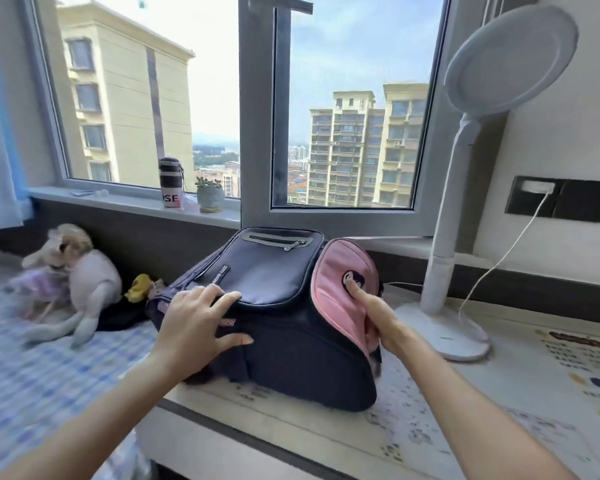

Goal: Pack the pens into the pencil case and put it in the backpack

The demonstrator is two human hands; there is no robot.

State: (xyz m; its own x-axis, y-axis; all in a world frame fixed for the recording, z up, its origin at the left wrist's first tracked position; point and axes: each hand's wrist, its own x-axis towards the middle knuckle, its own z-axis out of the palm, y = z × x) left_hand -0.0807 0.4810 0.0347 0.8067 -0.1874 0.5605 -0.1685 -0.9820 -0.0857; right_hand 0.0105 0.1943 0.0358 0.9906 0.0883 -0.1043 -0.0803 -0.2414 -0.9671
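A dark navy backpack (284, 344) lies on the desk (482, 393), and its pink top flap (336, 271) stands up at its right end. My left hand (194, 323) rests on the backpack's front pocket with the fingers spread over the pocket's edge. My right hand (378, 317) holds the pink flap: the thumb presses its outer face near a round badge, and the fingers are hidden behind it. No pens or pencil case can be seen; the backpack's inside is hidden.
A white desk lamp (444, 330) stands right of the backpack, with a white cable (492, 265) running to a wall socket. A bottle (170, 183) and a small plant pot (209, 197) sit on the windowsill. Plush toys (84, 271) lie on the bed at left.
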